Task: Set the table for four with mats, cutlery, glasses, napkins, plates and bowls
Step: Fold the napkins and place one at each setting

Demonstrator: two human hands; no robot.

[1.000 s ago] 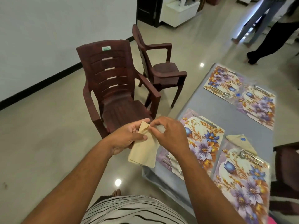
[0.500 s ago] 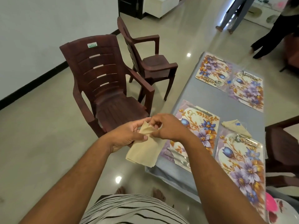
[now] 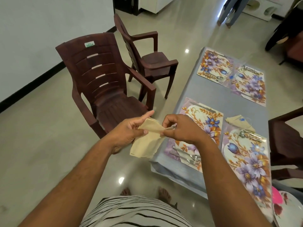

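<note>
My left hand (image 3: 129, 133) holds a stack of beige napkins (image 3: 147, 141) in the air, left of the table's near corner. My right hand (image 3: 180, 128) pinches the top napkin's edge and pulls it to the right. The grey table (image 3: 218, 95) carries several floral mats; the nearest left mat (image 3: 201, 123) has a spoon and fork (image 3: 190, 157) at its near end. A folded napkin (image 3: 237, 121) lies above the near right mat (image 3: 247, 161), beside cutlery (image 3: 250, 135) and a clear glass. Two far mats (image 3: 231, 74) also hold cutlery.
Two dark brown plastic chairs (image 3: 105, 89) stand left of the table, another chair (image 3: 288, 138) at the right. A flowered plate (image 3: 288, 208) and something pink show at the bottom right. People's legs (image 3: 231, 12) stand at the far end of the room.
My right hand has drawn the top napkin's edge away to the right, separating it from the stack in my left hand. My left index finger has straightened. The view shifted slightly.
</note>
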